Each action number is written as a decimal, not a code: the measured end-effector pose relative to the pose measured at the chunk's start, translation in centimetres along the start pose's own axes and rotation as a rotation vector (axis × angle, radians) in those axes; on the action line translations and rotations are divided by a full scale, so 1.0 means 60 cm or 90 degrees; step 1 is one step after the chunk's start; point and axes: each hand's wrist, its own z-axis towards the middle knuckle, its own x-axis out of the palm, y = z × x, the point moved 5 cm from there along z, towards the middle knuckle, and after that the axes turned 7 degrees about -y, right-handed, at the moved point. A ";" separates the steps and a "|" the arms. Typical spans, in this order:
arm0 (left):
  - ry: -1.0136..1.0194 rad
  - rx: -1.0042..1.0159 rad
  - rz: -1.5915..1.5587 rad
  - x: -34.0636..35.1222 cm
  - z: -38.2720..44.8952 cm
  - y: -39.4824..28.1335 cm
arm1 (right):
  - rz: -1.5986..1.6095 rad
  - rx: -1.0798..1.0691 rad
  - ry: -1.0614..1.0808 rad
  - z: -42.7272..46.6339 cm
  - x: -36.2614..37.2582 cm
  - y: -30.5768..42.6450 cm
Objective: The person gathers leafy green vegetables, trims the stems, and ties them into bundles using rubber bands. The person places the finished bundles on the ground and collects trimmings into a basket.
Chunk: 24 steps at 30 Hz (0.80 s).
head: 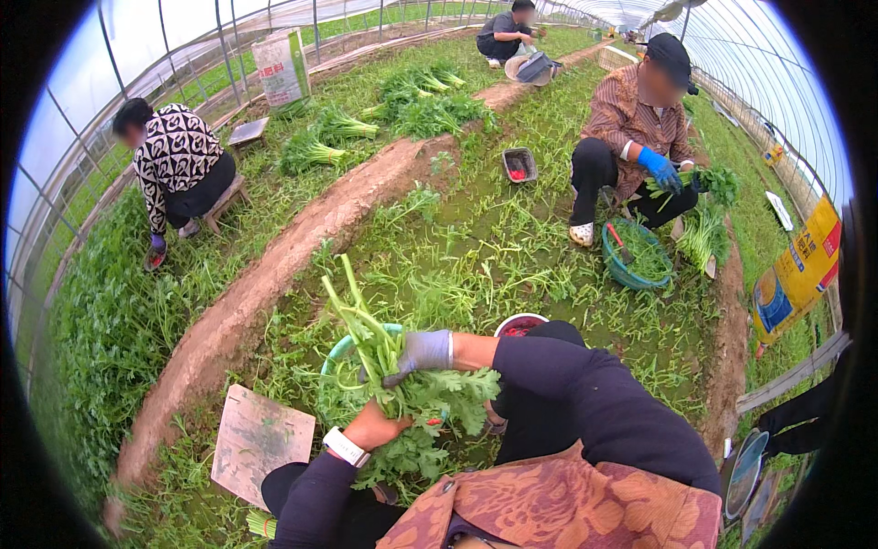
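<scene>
A bunch of leafy green vegetables (370, 336) is held between my two hands, its cut stems up and away from me and its lobed leaves toward my lap. My left hand (377, 427), bare and with a white band on the wrist, grips the leafy part. Around the stems closes my right hand (424, 353), in a grey-purple glove. Beneath the bunch sits a green basin (336, 353), mostly hidden by it. A small red thing (434, 422) shows among the leaves; what it is I cannot tell.
A board (264, 442) lies at left, near a tied bunch (260, 523). Beyond my right knee stands a bowl with red items (520, 325). A co-worker (638, 137) squats at right behind a blue-green basket (634, 264). An earth ridge (274, 254) crosses the left; another person (182, 165) sits beyond.
</scene>
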 end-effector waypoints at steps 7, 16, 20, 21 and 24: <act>-0.056 -0.076 -0.431 -0.030 -0.002 -0.008 | -0.064 0.026 -0.187 -0.020 -0.008 0.017; -0.060 -0.065 -0.248 -0.011 0.024 0.003 | -0.074 0.080 -0.136 -0.025 -0.014 0.000; 0.018 0.001 -0.058 -0.012 0.023 0.003 | 0.023 0.100 -0.080 -0.037 -0.019 -0.021; 0.035 0.027 0.027 -0.011 0.022 0.001 | 0.058 0.092 -0.048 -0.042 -0.014 -0.030; 0.069 -0.030 -0.057 -0.001 0.024 -0.001 | -0.038 0.102 -0.103 -0.035 -0.023 -0.059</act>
